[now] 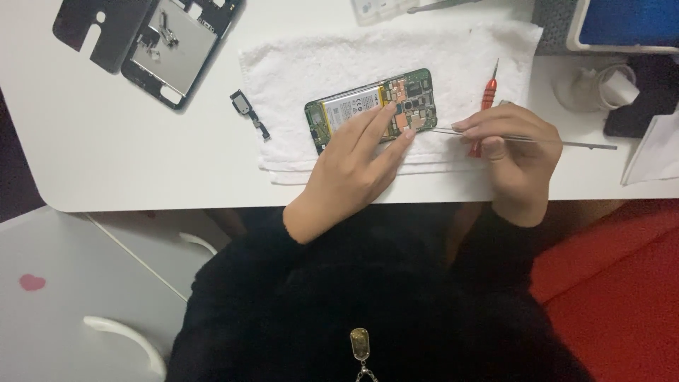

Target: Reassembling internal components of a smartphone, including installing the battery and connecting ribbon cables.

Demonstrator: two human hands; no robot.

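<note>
My left hand (357, 166) hides the opened phone's (371, 106) lower edge; my right hand (511, 152) covers the red screwdriver's (488, 95) handle end.

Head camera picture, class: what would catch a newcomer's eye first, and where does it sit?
An opened phone with bare battery and circuit board lies on a white towel at the table's middle. The left hand presses on it, while the right hand holds thin metal tweezers pointed at the board. A red screwdriver lies behind.

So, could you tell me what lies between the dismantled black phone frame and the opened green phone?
In the head view, a small black loose component lies between the frame and the phone, on the white table.
</note>
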